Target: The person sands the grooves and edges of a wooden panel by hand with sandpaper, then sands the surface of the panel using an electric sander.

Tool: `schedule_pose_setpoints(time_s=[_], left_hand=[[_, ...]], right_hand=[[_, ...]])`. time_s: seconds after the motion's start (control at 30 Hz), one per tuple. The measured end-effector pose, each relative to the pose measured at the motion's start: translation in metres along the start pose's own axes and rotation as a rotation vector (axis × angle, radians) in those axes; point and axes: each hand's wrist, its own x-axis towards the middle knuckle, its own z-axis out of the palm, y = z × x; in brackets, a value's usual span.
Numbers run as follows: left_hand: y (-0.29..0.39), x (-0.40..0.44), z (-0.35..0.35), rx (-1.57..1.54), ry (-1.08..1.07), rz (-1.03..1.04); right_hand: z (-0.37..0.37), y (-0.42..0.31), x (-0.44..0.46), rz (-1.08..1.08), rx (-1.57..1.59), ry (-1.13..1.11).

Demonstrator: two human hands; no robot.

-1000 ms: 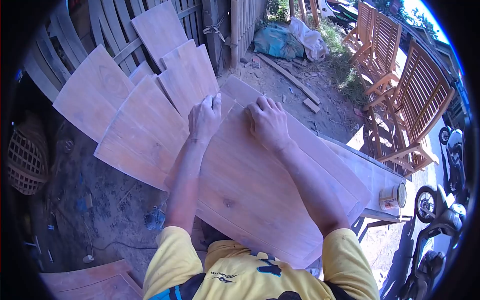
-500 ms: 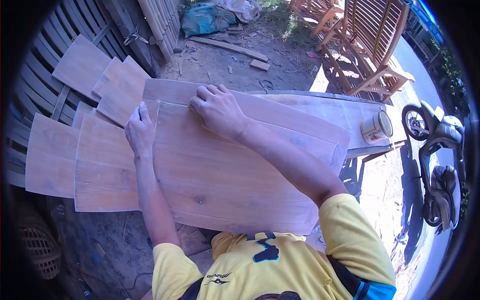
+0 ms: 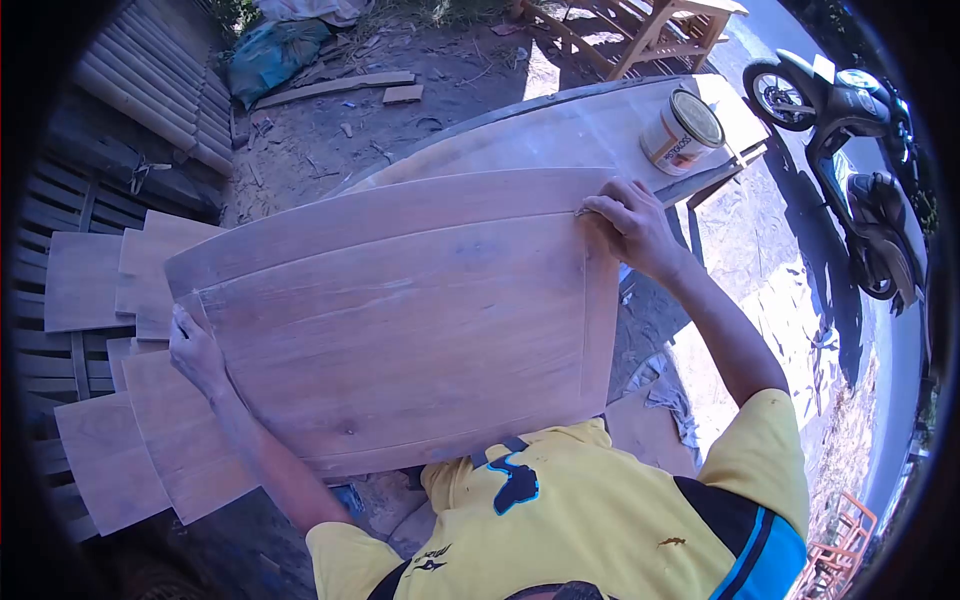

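Note:
A large wooden panel (image 3: 400,330) with a curved far edge and thin seam lines lies in front of my body. My left hand (image 3: 196,352) is closed around the panel's left edge, near the far left corner. At the far right corner, my right hand (image 3: 638,228) has its fingers pinched together against the surface, where two seams meet. Whatever is between those fingertips is too small to make out. Pale dust coats the fingers of my left hand.
Several smaller wooden boards (image 3: 190,440) lie on a slatted surface at the left. Behind the panel, a labelled tin (image 3: 682,132) stands on a long board (image 3: 520,135). A motorbike (image 3: 850,150) is parked at right; a wooden chair (image 3: 650,40) stands at the back.
My right hand has slid along the far seam from near the left end to the right corner. My left hand still holds the left edge. The view has turned to the right.

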Motion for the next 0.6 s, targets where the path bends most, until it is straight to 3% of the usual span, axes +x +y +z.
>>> schedule_pose_setpoints(time_s=[0.1,0.3,0.43,0.5,0.57,0.6], left_hand=[[0.004,0.003,-0.008,0.08,-0.024,-0.038],[-0.008,0.007,-0.002,0.093,-0.023,-0.012],[0.002,0.006,-0.007,0.054,-0.047,-0.033],[0.004,0.006,-0.009,0.069,-0.045,-0.029],[0.003,0.002,-0.008,0.084,-0.05,-0.038],[0.001,0.003,-0.006,0.078,-0.031,-0.016]], right_hand=[[0.013,-0.011,0.009,-0.052,0.038,0.141],[0.045,-0.06,0.05,-0.116,0.02,0.151],[0.045,-0.048,0.041,-0.187,0.021,0.15],[0.02,-0.025,0.01,-0.086,-0.06,0.082],[-0.007,-0.011,-0.022,0.153,-0.234,0.052],[-0.015,-0.012,-0.029,0.146,-0.237,0.042]])
